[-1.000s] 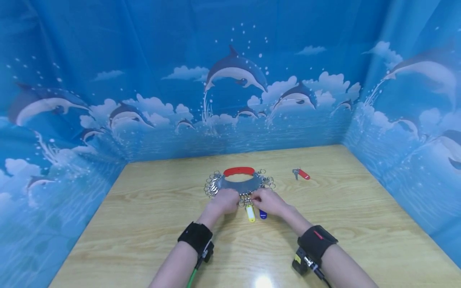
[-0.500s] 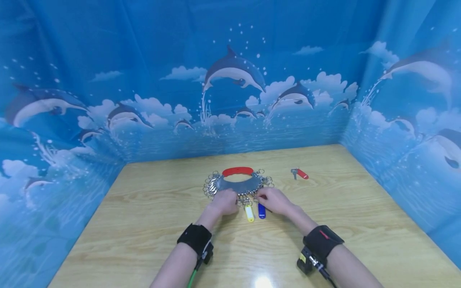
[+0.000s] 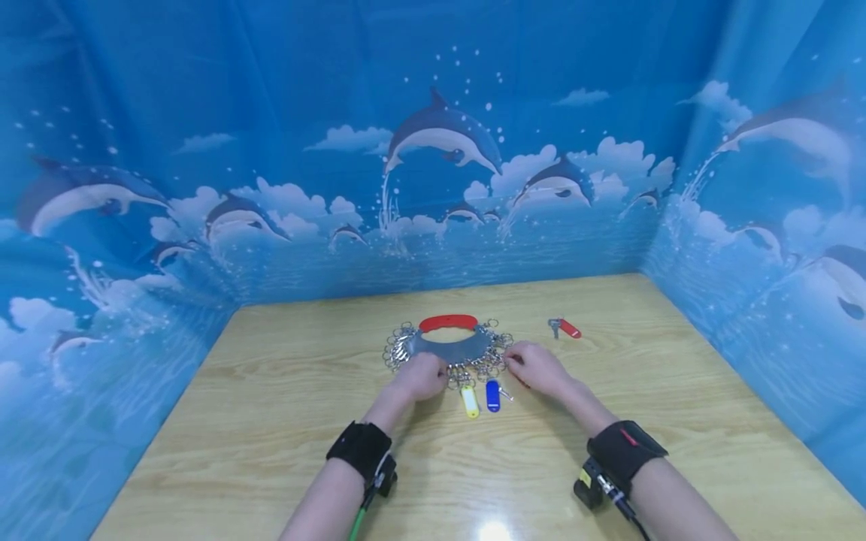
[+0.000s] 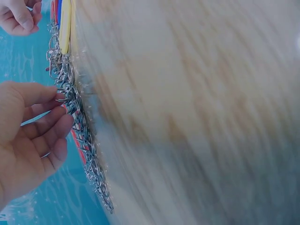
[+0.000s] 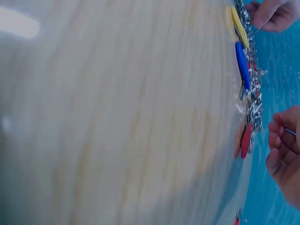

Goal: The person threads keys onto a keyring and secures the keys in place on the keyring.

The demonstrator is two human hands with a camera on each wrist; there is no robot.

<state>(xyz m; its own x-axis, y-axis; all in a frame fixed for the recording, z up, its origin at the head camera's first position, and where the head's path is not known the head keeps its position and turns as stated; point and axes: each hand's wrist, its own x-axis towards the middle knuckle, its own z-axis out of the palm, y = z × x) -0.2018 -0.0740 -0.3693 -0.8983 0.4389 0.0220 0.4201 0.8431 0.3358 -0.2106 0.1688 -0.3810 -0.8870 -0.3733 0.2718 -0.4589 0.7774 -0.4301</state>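
Observation:
A key ring holder with a red handle (image 3: 448, 322) and a curved grey metal plate (image 3: 452, 348) lies on the table, fringed with several metal clips and split rings. At its front, my left hand (image 3: 422, 376) pinches a small metal split ring (image 4: 63, 95) between thumb and forefinger. My right hand (image 3: 537, 368) is beside the holder's right end, fingers loosely curled, with nothing visible in them in the right wrist view. A yellow key tag (image 3: 470, 402) and a blue key tag (image 3: 493, 396) lie at the front. A red key tag (image 5: 245, 140) lies near my right hand.
Further back on the right of the wooden table (image 3: 304, 421) lies a key (image 3: 555, 327) with another red tag (image 3: 570, 329). A small key (image 3: 505, 394) shows beside the blue tag. Blue dolphin-print curtains (image 3: 304, 255) stand behind the table.
My right hand has moved right, away from the rings above the blue tag, uncovering that tag and a key beside it. My left hand stays nearly where it was.

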